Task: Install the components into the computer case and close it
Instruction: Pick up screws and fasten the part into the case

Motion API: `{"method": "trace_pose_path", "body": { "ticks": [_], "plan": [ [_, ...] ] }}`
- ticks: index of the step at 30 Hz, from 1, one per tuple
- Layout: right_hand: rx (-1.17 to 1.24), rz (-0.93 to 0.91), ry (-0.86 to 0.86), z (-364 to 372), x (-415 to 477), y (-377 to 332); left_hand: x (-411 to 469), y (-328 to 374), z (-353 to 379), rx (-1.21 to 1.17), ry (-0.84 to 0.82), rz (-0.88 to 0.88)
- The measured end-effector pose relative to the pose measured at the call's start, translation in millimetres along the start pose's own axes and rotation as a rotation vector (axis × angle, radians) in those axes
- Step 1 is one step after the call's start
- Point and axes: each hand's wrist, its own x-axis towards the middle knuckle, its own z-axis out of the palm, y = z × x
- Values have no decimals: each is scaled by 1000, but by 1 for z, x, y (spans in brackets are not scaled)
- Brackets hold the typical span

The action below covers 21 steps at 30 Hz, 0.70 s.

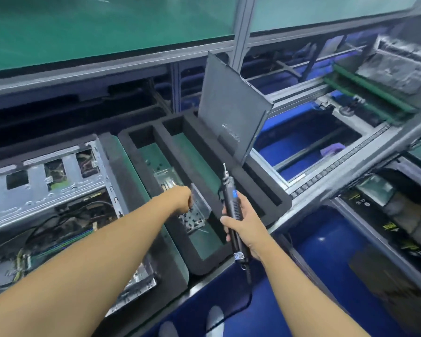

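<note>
- A green board (pixel 107 27) fills the 11 o'clock corner, bordered at 12 o'clock by a grey aluminium post (pixel 240 32).
- Green-striped rails (pixel 365 93) run across 2 o'clock.
- At 3 o'clock, a blue bin (pixel 289 139) holds a crumpled purple item (pixel 331 150).
- Black boxes with yellow print (pixel 408 244) sit at 4 o'clock.
- A second blue bin (pixel 326 251) lies at 5 o'clock.

We see a bare, dull-silver metal computer case (pixel 41 181), a matt black foam tray (pixel 204 263), and a smooth black plastic screwdriver (pixel 230 203).
</note>
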Motion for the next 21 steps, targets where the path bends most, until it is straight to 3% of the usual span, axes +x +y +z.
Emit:
{"method": "trace_pose_path", "body": {
  "ticks": [8,13,21],
  "plan": [
    [-1,44,-15,-14,59,24,58,-4,34,-11,-103,-47],
    [-22,84,-58,-20,79,42,71,-6,62,170,-92,-87],
    [38,95,-140,-27,91,48,79,-11,77,189,-15,-159]
  ]
}}
